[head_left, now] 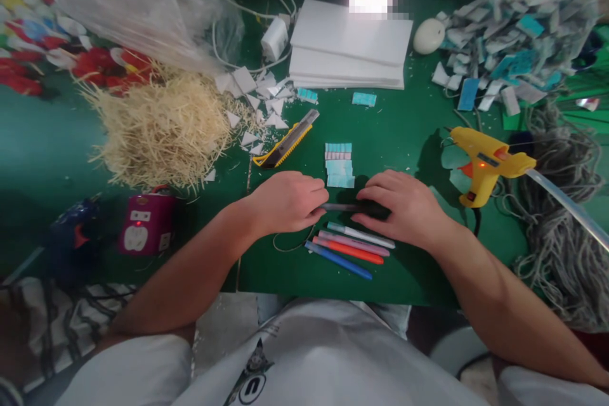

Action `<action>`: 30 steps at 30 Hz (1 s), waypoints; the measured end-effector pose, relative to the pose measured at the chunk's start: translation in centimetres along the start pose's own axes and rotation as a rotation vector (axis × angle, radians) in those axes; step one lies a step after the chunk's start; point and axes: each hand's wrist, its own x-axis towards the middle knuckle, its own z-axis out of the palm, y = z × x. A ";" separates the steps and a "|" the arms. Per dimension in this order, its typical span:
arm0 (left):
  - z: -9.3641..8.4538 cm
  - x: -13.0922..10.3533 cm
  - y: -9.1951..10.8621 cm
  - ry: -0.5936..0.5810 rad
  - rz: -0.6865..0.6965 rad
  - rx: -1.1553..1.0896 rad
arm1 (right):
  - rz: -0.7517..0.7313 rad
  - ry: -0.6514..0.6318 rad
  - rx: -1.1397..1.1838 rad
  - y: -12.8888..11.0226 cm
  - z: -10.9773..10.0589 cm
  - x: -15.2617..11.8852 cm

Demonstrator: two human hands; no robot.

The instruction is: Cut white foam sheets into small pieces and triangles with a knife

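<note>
While both hands meet over the near middle of a green table [404, 273], the stock around them lists as follows. Slim dark pen [349, 207]: lying crosswise between the hands; left hand [292, 203], thumb and fingertips pinched on its thin end; right hand [404, 209], fingers curled around its black end. Small blue and pinkish strips [339, 165]: one column, just beyond the pen, between the hands. Four markers, white [361, 236], pink [354, 243], orange [349, 250] and blue [337, 260]: slanting side by side, just on the near side of the pen. Yellow cutter [285, 141]: beyond the left hand, close to its knuckles. Two further blue strip pieces [364, 99]: farther back, below a stack of white sheets [349, 44]. White cut scraps [245, 80]: beside a heap of pale straw [162, 127], left. Magenta power box [147, 225]: left of the left forearm, red light lit. Yellow glue gun [485, 155]: right of the right hand, apart from it, orange light lit. Grey yarn [556, 266]: far right, beside the right forearm. Grey and blue pieces [504, 44]: large pile, back right, by a white egg-shaped object [429, 36].
</note>
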 end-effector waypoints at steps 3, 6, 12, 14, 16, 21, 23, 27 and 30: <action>0.3 0.2 0.4 0.058 0.014 0.028 | -0.046 -0.041 -0.106 -0.3 0.3 0.0; 0.5 0.2 0.7 0.096 0.006 0.043 | -0.089 -0.005 -0.163 -0.6 0.5 0.1; 1.0 0.1 1.2 0.284 -0.031 0.062 | -0.061 0.069 -0.040 -1.4 0.4 0.1; 1.3 0.2 1.5 0.387 -0.029 0.065 | -0.067 0.067 -0.102 -1.7 0.5 0.2; 1.6 0.4 2.0 0.457 -0.054 0.018 | -0.061 0.070 -0.177 -1.9 0.7 0.2; 1.4 0.7 3.3 0.422 -0.297 -0.342 | -0.033 0.050 -0.143 -2.0 0.7 0.1; 1.3 0.7 3.8 0.441 -0.338 -0.474 | -0.033 0.042 -0.136 -2.1 0.6 0.0; 1.2 0.8 4.0 0.502 -0.317 -0.606 | -0.015 0.038 -0.145 -2.4 0.4 0.0; 1.2 0.8 4.0 0.518 -0.296 -0.651 | -0.011 0.056 -0.151 -2.6 0.3 0.1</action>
